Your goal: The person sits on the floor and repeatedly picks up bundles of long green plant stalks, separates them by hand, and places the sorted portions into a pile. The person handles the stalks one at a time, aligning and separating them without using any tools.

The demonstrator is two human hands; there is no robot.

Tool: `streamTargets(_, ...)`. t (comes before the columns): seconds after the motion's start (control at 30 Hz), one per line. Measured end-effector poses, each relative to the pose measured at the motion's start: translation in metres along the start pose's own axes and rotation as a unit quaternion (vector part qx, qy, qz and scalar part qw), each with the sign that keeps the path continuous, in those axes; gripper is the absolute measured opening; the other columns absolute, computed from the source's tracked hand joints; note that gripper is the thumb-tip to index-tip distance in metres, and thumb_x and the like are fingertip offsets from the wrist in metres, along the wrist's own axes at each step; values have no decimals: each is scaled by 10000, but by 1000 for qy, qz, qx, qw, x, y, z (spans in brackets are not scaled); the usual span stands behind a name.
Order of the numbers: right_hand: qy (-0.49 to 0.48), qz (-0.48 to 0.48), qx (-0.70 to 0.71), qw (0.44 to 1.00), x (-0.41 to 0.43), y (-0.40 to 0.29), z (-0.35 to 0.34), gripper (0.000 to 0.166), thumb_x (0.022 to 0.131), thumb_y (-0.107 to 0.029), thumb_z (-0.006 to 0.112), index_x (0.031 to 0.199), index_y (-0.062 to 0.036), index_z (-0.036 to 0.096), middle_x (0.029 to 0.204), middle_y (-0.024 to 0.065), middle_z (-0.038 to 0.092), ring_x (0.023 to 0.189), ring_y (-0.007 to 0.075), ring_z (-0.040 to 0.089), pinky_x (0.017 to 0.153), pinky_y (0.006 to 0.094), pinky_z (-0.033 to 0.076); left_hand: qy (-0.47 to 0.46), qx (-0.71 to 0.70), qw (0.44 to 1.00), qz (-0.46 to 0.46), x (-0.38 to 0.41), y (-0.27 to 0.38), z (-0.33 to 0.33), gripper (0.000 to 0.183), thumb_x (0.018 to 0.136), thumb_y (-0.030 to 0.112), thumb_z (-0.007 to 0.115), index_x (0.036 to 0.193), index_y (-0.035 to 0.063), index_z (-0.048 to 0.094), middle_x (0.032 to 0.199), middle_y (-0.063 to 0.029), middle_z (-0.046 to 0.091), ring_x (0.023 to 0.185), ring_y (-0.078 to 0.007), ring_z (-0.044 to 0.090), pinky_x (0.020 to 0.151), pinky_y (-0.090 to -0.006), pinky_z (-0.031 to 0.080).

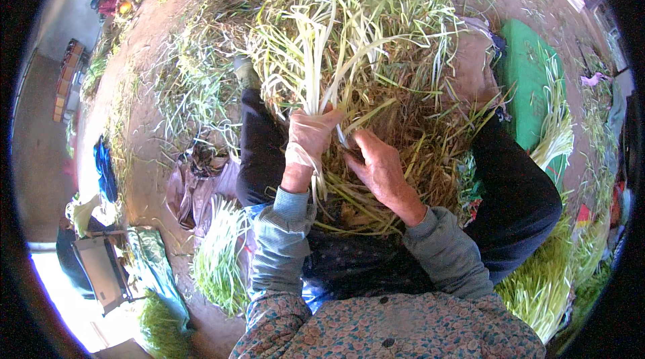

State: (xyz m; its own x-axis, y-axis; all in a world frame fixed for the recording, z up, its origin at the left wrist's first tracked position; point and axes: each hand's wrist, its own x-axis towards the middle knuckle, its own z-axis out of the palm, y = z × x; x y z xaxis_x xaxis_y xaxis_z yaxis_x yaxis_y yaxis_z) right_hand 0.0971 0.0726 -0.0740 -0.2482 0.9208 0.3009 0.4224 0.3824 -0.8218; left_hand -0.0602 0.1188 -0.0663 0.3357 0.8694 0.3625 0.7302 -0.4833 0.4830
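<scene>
My left hand [312, 132], in a thin translucent glove, grips a bunch of pale green-white leafy stalks [313, 64], probably chives. Their leaves fan out away from me, and a few pale strands hang below the wrist. My bare right hand [379, 167] is just to the right, thumb and forefinger apart beside a pale stalk end [343, 136]. Whether the fingers touch that stalk is hard to tell. Under both hands, between my legs, lies a heap of loose green leaves and brown, dried plant waste [383, 127].
A neat green bundle [221, 258] lies by my left leg, near a crumpled plastic bag [201, 187]. At right are a green block [529, 82], a pale-stemmed bundle [557, 132] and more greens [539, 278]. A folding chair [103, 268] stands lower left. Another person [111, 4] is far upper left.
</scene>
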Motion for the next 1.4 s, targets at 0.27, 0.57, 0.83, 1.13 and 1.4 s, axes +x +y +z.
streamTargets(0.27,-45,230,444,865,37,31,7,381,830,-299,578,1021,26,525,940,55,564,869,100,480,796,251,385,80,-545,694,-463,5,28,-7,92,744,141,668,707,94,597,471,88,390,356,-17,296,342,-188,189)
streamTargets(0.57,7,158,372,915,35,29,14,162,801,-120,607,878,15,562,765,17,585,708,78,486,654,237,418,90,-477,767,-420,2,15,-1,161,786,198,620,679,80,595,442,44,419,353,-31,330,343,-203,227)
streamTargets(0.83,-43,99,223,969,8,28,6,160,798,-122,604,831,18,534,714,103,563,673,100,504,604,278,423,-35,-624,649,-433,-6,0,1,199,813,221,561,863,39,626,471,58,416,344,-44,321,318,-197,214)
streamTargets(1.13,-373,60,-83,922,-116,6,-82,168,786,-145,571,858,2,534,722,170,552,664,349,554,616,411,449,66,-655,624,-421,-9,-39,-7,160,861,208,516,851,62,580,411,61,352,308,-60,309,295,-204,252)
streamTargets(1.4,-101,68,-50,991,1,-24,-63,401,775,-325,620,1043,-41,531,649,134,584,554,253,588,495,341,451,55,-679,625,-381,-9,-6,-27,202,816,179,588,917,6,616,442,53,419,316,-56,337,296,-192,254)
